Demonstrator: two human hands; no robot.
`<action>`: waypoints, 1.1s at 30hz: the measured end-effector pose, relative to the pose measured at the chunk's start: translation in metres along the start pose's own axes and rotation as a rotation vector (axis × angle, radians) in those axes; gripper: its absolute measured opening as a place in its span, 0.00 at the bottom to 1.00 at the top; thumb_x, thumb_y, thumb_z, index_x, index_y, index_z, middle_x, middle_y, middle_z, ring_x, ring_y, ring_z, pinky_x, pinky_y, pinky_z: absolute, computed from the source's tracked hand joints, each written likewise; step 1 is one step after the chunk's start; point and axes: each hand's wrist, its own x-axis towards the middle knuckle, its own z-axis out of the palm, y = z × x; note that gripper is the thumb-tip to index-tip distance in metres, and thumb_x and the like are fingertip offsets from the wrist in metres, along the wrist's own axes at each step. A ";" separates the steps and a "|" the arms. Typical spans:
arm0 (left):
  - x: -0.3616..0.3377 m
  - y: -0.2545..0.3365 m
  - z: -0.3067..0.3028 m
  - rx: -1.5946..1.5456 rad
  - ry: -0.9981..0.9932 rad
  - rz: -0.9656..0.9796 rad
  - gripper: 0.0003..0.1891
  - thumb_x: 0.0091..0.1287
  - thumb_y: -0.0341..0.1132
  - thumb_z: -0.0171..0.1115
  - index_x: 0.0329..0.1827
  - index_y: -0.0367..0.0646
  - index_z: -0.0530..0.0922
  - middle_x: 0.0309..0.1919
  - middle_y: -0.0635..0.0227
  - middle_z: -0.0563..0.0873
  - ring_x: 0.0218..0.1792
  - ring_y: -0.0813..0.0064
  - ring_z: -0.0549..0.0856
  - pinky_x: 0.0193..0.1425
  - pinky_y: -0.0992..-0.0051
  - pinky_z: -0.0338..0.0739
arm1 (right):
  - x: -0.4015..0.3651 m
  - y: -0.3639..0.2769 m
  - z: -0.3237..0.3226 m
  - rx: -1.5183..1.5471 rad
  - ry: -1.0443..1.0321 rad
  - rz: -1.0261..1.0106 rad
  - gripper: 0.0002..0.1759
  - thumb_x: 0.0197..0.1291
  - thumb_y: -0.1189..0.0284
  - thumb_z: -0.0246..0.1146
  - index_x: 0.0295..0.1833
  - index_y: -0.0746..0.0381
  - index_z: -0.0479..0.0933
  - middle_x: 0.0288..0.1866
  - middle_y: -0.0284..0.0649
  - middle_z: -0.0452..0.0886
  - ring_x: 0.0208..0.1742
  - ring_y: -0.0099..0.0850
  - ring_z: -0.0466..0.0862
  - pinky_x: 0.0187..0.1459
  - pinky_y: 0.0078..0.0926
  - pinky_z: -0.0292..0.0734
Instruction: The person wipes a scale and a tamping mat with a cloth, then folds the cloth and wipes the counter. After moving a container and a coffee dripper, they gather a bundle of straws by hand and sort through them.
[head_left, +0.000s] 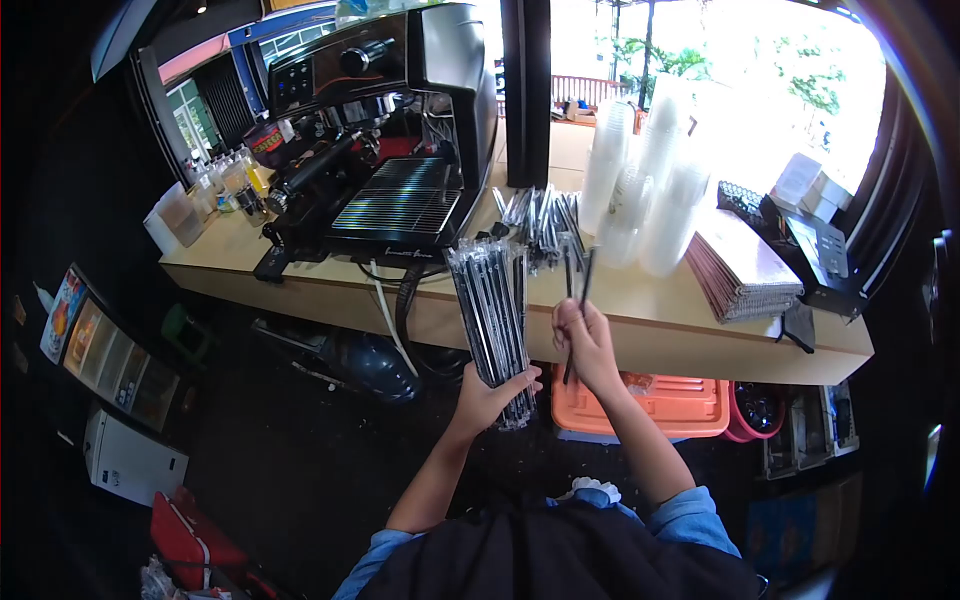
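Note:
My left hand is wrapped round the lower part of a thick bundle of black drinking straws in clear wrappers, held nearly upright in front of the counter. To its right, my right hand is closed on a few black straws, which stick out above and below the fingers. Behind both hands, a loose heap of wrapped straws lies on the counter. The exact number of straws in my right hand is hard to make out.
A coffee machine stands on the wooden counter at left. Stacked clear plastic cups, a pile of flat paper packs and a black device are at right. An orange-lidded box sits below.

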 end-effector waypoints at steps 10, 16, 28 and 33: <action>0.005 -0.014 0.023 -0.018 -0.017 -0.097 0.11 0.58 0.25 0.63 0.42 0.31 0.74 0.33 0.55 0.84 0.31 0.68 0.86 0.38 0.72 0.82 | -0.009 -0.013 -0.029 0.446 -0.139 0.309 0.10 0.70 0.68 0.47 0.48 0.62 0.68 0.23 0.29 0.64 0.15 0.13 0.55 0.15 0.13 0.45; 0.005 -0.025 0.031 0.043 -0.098 -0.031 0.10 0.59 0.24 0.62 0.42 0.31 0.74 0.34 0.54 0.84 0.32 0.68 0.86 0.38 0.71 0.82 | -0.011 -0.002 -0.029 0.098 -0.035 0.110 0.09 0.63 0.72 0.57 0.46 0.65 0.70 0.17 0.24 0.64 0.14 0.12 0.60 0.15 0.12 0.50; 0.001 -0.031 0.035 -0.014 -0.015 -0.087 0.11 0.58 0.24 0.62 0.42 0.31 0.74 0.34 0.54 0.84 0.33 0.66 0.86 0.39 0.71 0.82 | -0.015 0.002 -0.045 0.233 0.106 0.015 0.15 0.70 0.61 0.47 0.35 0.62 0.63 0.23 0.33 0.68 0.17 0.18 0.67 0.17 0.16 0.61; -0.004 -0.032 0.034 0.009 -0.140 -0.089 0.11 0.58 0.23 0.61 0.43 0.31 0.74 0.35 0.54 0.84 0.34 0.66 0.86 0.40 0.70 0.82 | -0.017 -0.018 -0.038 -0.020 0.020 0.119 0.09 0.58 0.72 0.64 0.40 0.64 0.72 0.19 0.25 0.68 0.13 0.12 0.62 0.14 0.11 0.53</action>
